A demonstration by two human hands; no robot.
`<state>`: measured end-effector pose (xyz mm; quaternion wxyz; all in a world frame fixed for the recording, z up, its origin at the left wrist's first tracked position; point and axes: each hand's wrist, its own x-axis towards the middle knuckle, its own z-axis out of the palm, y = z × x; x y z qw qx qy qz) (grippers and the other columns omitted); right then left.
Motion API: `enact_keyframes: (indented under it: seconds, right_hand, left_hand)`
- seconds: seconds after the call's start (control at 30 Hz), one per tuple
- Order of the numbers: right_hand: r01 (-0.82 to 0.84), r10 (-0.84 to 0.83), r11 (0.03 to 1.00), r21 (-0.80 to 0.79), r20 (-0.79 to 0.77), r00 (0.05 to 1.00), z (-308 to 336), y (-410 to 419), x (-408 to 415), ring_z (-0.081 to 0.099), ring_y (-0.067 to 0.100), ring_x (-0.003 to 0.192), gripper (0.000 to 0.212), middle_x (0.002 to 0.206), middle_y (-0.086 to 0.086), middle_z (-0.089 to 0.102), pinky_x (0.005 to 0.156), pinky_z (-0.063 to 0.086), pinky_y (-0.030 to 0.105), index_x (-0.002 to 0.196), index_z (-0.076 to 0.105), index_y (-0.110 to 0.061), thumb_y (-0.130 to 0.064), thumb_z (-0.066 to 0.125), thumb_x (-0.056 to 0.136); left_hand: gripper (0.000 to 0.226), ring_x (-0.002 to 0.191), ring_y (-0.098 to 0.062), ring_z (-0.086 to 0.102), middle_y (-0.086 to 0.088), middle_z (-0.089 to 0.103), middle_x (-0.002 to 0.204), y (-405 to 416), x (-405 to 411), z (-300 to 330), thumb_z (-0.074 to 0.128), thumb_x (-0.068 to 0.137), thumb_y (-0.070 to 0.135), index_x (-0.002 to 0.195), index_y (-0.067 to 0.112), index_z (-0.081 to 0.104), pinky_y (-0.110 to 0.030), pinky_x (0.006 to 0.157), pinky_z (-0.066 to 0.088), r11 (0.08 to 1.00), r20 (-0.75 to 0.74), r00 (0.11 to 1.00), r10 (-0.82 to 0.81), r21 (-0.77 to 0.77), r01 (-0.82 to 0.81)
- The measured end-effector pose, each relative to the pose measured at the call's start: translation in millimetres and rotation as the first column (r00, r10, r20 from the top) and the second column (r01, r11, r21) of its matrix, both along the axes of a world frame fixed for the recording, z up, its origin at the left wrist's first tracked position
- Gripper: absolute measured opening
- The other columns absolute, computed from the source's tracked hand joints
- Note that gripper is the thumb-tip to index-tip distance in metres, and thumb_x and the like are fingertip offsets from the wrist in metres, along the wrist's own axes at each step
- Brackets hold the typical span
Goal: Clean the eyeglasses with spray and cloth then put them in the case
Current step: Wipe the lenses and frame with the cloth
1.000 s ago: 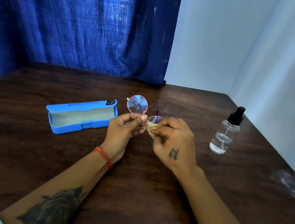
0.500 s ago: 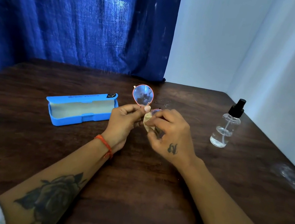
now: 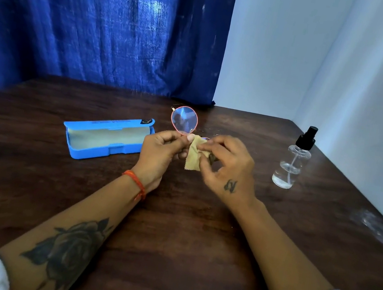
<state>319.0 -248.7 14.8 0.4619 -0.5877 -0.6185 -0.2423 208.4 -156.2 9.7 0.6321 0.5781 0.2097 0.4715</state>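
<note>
While the glasses hang in the air over the desk (image 3: 182, 232), I'm watching for trouble. Biggest thing first: the blue case (image 3: 107, 136) lies open on the desk, to the left of the glasses and apart from them, its lid tipped back; it's ready, so no worry there. The spray bottle (image 3: 292, 162) stands upright well to the right of the glasses; a careless elbow swing could tip it, I'd say. Now the left hand (image 3: 159, 149): its fingers are curled tight, pinching the eyeglasses (image 3: 184, 120) low on the frame near the bridge, one lens standing clear above. The right hand (image 3: 228, 166) has its fingers closed on the yellow cloth (image 3: 195, 154), pressing it over the other lens, which is mostly hidden. My main fear: a thin frame held at one point while the other side gets rubbed could twist or slip and drop to the desk. The loose cloth corner dangling below could also snag.
</note>
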Motion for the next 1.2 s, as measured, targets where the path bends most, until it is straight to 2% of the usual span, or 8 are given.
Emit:
enact_keyframes:
  seconds: [0.17, 0.3, 0.5, 0.73, 0.87, 0.97, 1.1, 1.2]
  right_hand:
    - [-0.038, 0.043, 0.995, -0.095, 0.061, 0.997, 1, -1, 2, 0.06, 0.022, 0.067, 0.011, 0.073, 0.006, 0.067, 0.066, 0.047, 0.025, 0.068, 0.073, -0.01, -0.005, 0.07, 0.058]
    - [0.035, -0.037, 0.998, -0.055, -0.036, 0.999, 6, -3, 6, 0.056, 0.02, 0.06, 0.005, 0.062, 0.006, 0.063, 0.058, 0.042, 0.023, 0.057, 0.069, -0.007, -0.005, 0.065, 0.055]
    - [0.072, -0.074, 0.997, -0.043, -0.045, 0.996, 5, -2, 9, 0.056, 0.02, 0.063, 0.006, 0.065, 0.007, 0.064, 0.061, 0.038, 0.02, 0.062, 0.069, -0.006, -0.003, 0.066, 0.057]
    - [0.072, -0.069, 0.996, 0.055, -0.042, 0.997, 4, 2, 10, 0.062, 0.022, 0.076, 0.013, 0.081, 0.01, 0.068, 0.07, 0.051, 0.03, 0.081, 0.073, -0.005, -0.002, 0.07, 0.069]
    - [-0.018, 0.021, 0.999, -0.044, 0.075, 0.997, 2, 3, 7, 0.059, 0.02, 0.079, 0.013, 0.085, 0.007, 0.067, 0.073, 0.047, 0.025, 0.085, 0.073, -0.008, -0.005, 0.071, 0.072]
    - [-0.033, 0.043, 0.994, -0.102, 0.097, 0.994, 3, 1, 7, 0.056, 0.02, 0.075, 0.013, 0.083, 0.006, 0.067, 0.068, 0.045, 0.024, 0.079, 0.073, -0.01, -0.005, 0.07, 0.067]
    - [0.057, -0.047, 0.993, -0.103, 0.092, 0.995, 4, -1, 9, 0.053, 0.021, 0.065, 0.006, 0.069, 0.004, 0.063, 0.054, 0.045, 0.027, 0.061, 0.067, -0.011, -0.007, 0.063, 0.058]
    - [0.148, -0.147, 0.988, -0.039, 0.008, 0.989, 5, 0, 14, 0.051, 0.022, 0.066, 0.004, 0.068, 0.006, 0.061, 0.058, 0.037, 0.023, 0.062, 0.064, -0.009, -0.006, 0.063, 0.059]
  left_hand:
    - [0.022, 0.056, -0.002, 0.058, 0.007, 0.066, 0.057, 3, 2, -1, 0.066, 0.08, 0.012, 0.059, 0.018, 0.069, -0.014, 0.056, 0.05, 1.0, 0.0, 1.0, -0.008, 0.008, 0.008]
    - [0.021, 0.053, -0.003, 0.056, 0.007, 0.065, 0.054, 5, 2, 0, 0.067, 0.08, 0.014, 0.06, 0.017, 0.069, -0.013, 0.057, 0.05, 1.0, -0.017, 1.0, 0.025, 0.014, -0.025]
    - [0.017, 0.056, -0.003, 0.058, 0.007, 0.067, 0.056, 5, 4, 1, 0.066, 0.081, 0.014, 0.064, 0.017, 0.068, -0.014, 0.059, 0.05, 0.999, -0.023, 0.999, 0.039, 0.009, -0.039]
    - [0.013, 0.055, -0.002, 0.058, 0.007, 0.067, 0.056, 5, 4, 1, 0.066, 0.081, 0.013, 0.069, 0.015, 0.069, -0.012, 0.057, 0.05, 1.0, -0.02, 1.0, 0.023, 0.01, -0.023]
    - [0.022, 0.056, -0.001, 0.058, 0.009, 0.067, 0.058, 6, 4, -1, 0.066, 0.081, 0.012, 0.06, 0.019, 0.069, -0.013, 0.057, 0.051, 1.0, -0.019, 1.0, 0.012, 0.025, -0.011]
    - [0.022, 0.057, -0.001, 0.059, 0.009, 0.068, 0.059, 6, 4, 0, 0.066, 0.081, 0.013, 0.06, 0.02, 0.07, -0.013, 0.057, 0.051, 0.999, -0.023, 1.0, -0.001, 0.036, 0.002]
    - [0.02, 0.054, -0.002, 0.056, 0.007, 0.066, 0.055, 5, 4, 2, 0.067, 0.08, 0.013, 0.062, 0.018, 0.069, -0.013, 0.056, 0.049, 1.0, -0.037, 0.999, 0.009, 0.03, -0.008]
    - [0.014, 0.054, -0.003, 0.056, 0.008, 0.066, 0.055, 6, 3, 2, 0.067, 0.08, 0.014, 0.066, 0.017, 0.069, -0.012, 0.056, 0.049, 0.999, -0.05, 0.998, 0.023, 0.045, -0.021]
